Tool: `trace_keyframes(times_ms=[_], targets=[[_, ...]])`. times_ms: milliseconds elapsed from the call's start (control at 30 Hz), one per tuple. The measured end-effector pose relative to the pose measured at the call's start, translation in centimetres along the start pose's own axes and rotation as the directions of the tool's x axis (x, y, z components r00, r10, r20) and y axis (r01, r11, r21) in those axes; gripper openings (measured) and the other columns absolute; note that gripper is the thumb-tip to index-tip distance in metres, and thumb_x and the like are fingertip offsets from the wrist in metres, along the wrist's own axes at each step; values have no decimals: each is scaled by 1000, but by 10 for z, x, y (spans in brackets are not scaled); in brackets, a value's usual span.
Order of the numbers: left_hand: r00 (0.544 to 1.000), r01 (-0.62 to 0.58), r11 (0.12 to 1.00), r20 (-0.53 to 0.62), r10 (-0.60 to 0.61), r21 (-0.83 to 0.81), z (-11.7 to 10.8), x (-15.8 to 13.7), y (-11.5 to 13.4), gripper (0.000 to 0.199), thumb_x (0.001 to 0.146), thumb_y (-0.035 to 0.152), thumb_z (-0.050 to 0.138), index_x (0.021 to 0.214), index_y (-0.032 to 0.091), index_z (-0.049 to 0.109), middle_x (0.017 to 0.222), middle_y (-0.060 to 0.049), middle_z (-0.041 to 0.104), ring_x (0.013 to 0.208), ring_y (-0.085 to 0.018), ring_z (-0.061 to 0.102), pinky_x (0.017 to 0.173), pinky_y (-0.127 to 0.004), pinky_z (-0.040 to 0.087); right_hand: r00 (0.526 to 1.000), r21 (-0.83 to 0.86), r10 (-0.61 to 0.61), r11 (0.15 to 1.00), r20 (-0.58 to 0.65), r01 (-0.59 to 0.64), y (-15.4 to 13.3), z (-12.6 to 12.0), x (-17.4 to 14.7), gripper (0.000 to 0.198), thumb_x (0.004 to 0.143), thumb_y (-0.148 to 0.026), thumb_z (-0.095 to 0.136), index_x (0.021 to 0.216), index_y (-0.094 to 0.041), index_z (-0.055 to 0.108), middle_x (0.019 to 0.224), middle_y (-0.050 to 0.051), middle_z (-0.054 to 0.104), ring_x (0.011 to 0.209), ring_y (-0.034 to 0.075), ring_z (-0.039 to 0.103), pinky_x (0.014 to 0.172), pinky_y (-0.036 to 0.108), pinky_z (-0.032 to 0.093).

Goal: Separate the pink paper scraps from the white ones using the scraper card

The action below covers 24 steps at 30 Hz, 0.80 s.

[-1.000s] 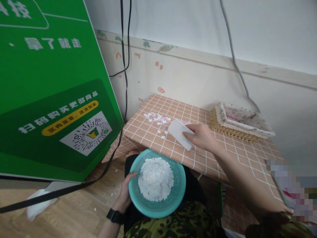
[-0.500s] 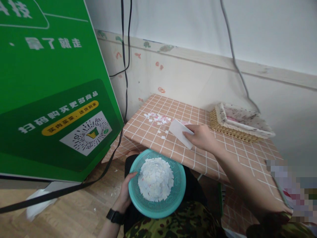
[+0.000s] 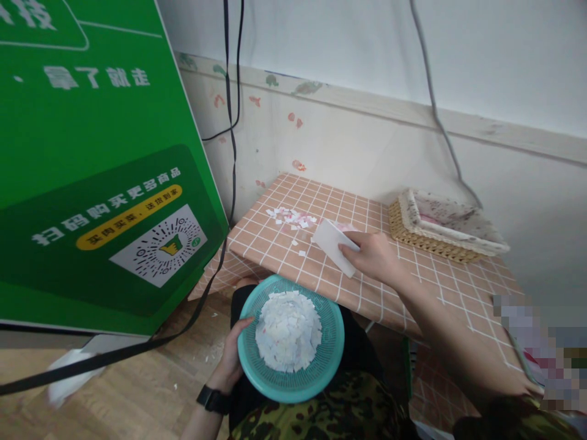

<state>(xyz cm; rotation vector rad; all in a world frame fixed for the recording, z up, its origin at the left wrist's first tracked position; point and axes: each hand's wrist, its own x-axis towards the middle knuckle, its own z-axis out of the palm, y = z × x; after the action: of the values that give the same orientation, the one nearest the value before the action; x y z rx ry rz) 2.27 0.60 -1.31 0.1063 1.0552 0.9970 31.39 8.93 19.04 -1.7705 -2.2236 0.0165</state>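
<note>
My left hand point(image 3: 233, 349) grips the left rim of a teal plastic basket point(image 3: 331, 366), which rests on my lap below the table edge. Inside it is a heap of small white paper pieces point(image 3: 288, 330). Over the table, my right hand point(image 3: 372, 253) pinches a flat white rectangular card point(image 3: 334, 244) between thumb and fingers, its lower end towards the near edge. Scattered paper scraps point(image 3: 293, 218), white with some pink, lie just left of the card. A few pink ones show behind it.
A checked brown cloth covers the table point(image 3: 435, 293). At its back right stands a fabric-lined wicker basket point(image 3: 435, 241). On the left rises a green printed panel point(image 3: 92, 153), with a black strap point(image 3: 202, 305) hanging past it. A grey cable point(image 3: 431, 91) runs down the wall.
My right hand and the card have shifted very slightly towards the near table edge. My left hand and the teal basket stay in place.
</note>
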Motion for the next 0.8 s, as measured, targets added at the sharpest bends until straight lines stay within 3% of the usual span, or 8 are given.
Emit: trace_keyframes(times_ms=[333,800], targets=[[1000,-5,1000,-20,5,6,1,-1,0,15,66,25,69,73,12,71,68,-7,74,61,-22,67,66,-35,53,1000,-8,-24,1000,-5,24,-8,10,-3,23,83,-26,46,68,-17,61,61,5,58,53,13,46,52,27,26],[999,-10,1000,-34,11,19,0,1,0,13,63,25,70,69,12,71,65,-6,74,58,-21,66,63,-34,52,995,-87,45,995,-91,-53,-12,23,-6,22,83,-25,45,78,-16,65,71,9,64,61,18,52,56,28,29]])
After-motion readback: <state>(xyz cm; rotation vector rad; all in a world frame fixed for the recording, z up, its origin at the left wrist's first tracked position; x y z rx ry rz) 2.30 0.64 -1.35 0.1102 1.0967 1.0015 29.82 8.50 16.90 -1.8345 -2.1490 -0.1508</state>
